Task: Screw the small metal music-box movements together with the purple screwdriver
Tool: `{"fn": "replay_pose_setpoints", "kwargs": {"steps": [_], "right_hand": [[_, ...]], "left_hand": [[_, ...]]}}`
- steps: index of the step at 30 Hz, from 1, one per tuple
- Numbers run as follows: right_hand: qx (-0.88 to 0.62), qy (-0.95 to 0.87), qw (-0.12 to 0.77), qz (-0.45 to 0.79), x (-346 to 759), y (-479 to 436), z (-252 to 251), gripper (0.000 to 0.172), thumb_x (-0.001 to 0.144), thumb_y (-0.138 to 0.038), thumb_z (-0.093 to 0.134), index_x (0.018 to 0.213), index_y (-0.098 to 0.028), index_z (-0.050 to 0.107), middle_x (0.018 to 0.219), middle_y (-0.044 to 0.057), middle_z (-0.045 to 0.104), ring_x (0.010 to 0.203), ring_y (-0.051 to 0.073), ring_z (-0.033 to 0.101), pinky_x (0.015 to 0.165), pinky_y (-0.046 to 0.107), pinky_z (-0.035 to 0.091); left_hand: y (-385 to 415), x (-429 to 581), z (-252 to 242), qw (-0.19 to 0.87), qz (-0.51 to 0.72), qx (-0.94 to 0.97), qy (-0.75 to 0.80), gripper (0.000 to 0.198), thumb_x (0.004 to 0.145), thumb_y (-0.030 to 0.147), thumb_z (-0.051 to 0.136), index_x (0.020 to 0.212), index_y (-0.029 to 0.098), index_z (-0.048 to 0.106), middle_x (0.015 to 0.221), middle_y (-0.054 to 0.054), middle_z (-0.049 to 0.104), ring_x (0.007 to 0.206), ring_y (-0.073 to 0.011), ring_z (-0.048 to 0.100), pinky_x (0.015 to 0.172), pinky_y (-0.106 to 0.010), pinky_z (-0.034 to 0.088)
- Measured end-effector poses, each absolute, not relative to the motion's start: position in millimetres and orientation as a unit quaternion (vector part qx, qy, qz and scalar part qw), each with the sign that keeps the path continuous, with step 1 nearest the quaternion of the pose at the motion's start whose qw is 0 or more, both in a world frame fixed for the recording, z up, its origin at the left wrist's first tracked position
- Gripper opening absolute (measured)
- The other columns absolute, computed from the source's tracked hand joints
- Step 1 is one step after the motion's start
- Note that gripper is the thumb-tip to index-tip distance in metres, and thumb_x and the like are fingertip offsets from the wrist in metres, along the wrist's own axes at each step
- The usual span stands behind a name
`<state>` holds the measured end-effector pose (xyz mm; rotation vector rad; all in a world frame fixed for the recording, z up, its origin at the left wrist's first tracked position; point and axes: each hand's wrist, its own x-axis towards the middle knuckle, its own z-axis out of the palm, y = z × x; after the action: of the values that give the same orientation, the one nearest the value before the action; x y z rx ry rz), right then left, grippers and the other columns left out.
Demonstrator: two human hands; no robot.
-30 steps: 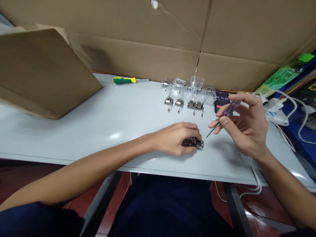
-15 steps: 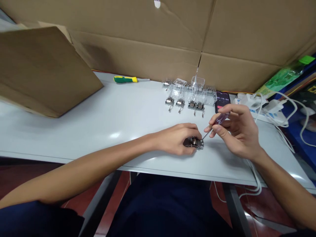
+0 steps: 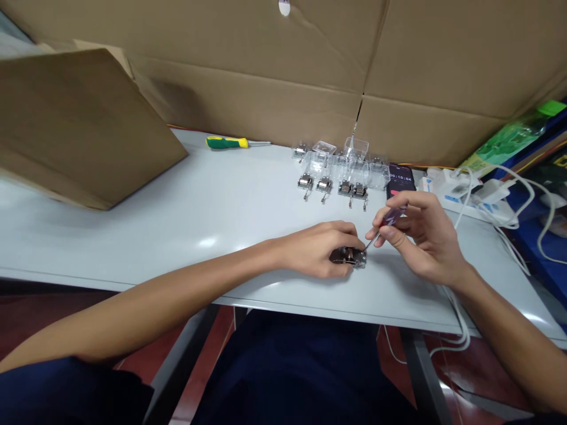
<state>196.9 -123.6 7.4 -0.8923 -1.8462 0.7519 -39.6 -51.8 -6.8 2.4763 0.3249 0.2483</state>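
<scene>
Looking through the head view and reading the clock from the metal mechanism [image 3: 354, 258] under our left hand [image 3: 319, 249], we find it near the front edge of the pale table [image 3: 212, 200]. Four similar mechanisms [image 3: 323, 185] stand in a row between eleven and twelve o'clock, with clear plastic cases [image 3: 358, 172] just behind. A phone [image 3: 400, 179] showing a timer lies at one, a white power strip [image 3: 469, 200] at two, a green bottle [image 3: 509, 140] beyond it. Toward ten, we see a green-and-yellow screwdriver [image 3: 227, 143] and, farther out, a cardboard box [image 3: 91, 133]. Our left fingers and thumb grip the mechanism, hiding its nine-o'clock end; our right hand [image 3: 426, 239] pinches a purple-handled screwdriver [image 3: 394, 216].

The mechanism looks dark and metallic, with a shiny rounded part mid-body. The screwdriver has a translucent handle and slim metal shaft.

The mechanism's long axis runs roughly nine to three, its exposed end facing three. The screwdriver slants down toward between seven and eight, tip at that end; we cannot tell what exactly it meets there.
</scene>
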Motion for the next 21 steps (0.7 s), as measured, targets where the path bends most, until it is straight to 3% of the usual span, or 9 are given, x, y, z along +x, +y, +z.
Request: {"fn": "replay_pose_setpoints", "kwargs": {"steps": [4, 9, 21], "right_hand": [[-0.365, -0.753, 0.444, 0.321, 200, -124, 14, 0.045, 0.098, -0.010, 0.061, 0.135, -0.033, 0.048, 0.109, 0.003, 0.064, 0.090, 0.019, 0.075, 0.074, 0.038, 0.067], [-0.344, -0.810, 0.348, 0.323, 208, -121, 22, 0.051, 0.101, -0.009, 0.054, 0.145, -0.032, 0.044, 0.119, 0.006, 0.069, 0.110, 0.022, 0.071, 0.094, 0.046, 0.062], [-0.332, -0.852, 0.363, 0.177, 205, -124, 22, 0.052, 0.091, 0.001, 0.060, 0.133, -0.030, 0.056, 0.109, 0.000, 0.075, 0.095, 0.016, 0.075, 0.083, 0.034, 0.062]], "left_hand": [[-51, -40, -7, 0.312, 0.093, 0.938, 0.118, 0.038, 0.088, 0.025, 0.062, 0.125, 0.018, 0.070, 0.115, -0.010, 0.064, 0.103, -0.0247, 0.064, 0.097, -0.039, 0.051], [-51, -40, -5, 0.316, 0.092, 0.937, 0.112, 0.037, 0.089, 0.025, 0.061, 0.124, 0.018, 0.071, 0.114, -0.011, 0.064, 0.104, -0.0262, 0.064, 0.098, -0.042, 0.051], [-51, -40, -7, 0.304, 0.104, 0.942, 0.097, 0.034, 0.088, 0.023, 0.060, 0.119, 0.019, 0.073, 0.115, -0.011, 0.065, 0.104, -0.0261, 0.064, 0.096, -0.040, 0.052]]}}
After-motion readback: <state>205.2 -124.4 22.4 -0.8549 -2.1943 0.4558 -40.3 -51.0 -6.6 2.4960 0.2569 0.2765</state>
